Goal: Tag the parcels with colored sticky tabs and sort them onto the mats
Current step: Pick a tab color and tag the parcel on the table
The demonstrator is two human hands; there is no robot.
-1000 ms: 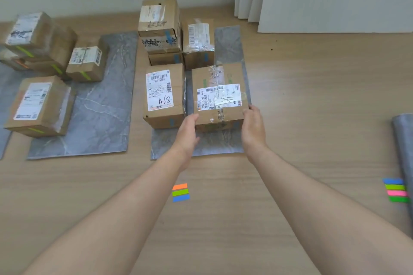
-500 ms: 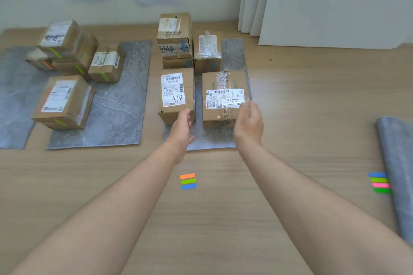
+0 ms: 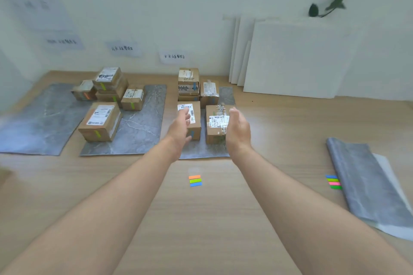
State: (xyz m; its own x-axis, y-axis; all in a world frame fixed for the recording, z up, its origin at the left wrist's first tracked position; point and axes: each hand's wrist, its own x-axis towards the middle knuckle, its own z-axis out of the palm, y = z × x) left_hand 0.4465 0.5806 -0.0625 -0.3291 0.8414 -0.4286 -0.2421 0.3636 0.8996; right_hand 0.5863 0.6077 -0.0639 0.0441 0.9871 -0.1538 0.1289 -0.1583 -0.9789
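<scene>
A second ago both hands clasped the sides of the taped parcel (image 3: 215, 133); now they have let go. The left hand (image 3: 180, 128) and right hand (image 3: 238, 131) hover either side of it, fingers (image 3: 234, 114) apart and relaxed, holding nothing. The parcel sits on the right mat (image 3: 201, 152), just beside a labelled parcel (image 3: 195, 129) that the left hand partly hides. Two more parcels stand behind them. The view has also lifted, showing more wall. On the counter (image 3: 201, 230) near the mat's front edge lie the sticky tabs (image 3: 195, 180); a second set of tabs (image 3: 333, 182) touches a folded mat (image 3: 368, 181) at the right. The middle mat (image 3: 138, 127) carries tagged parcels.
</scene>
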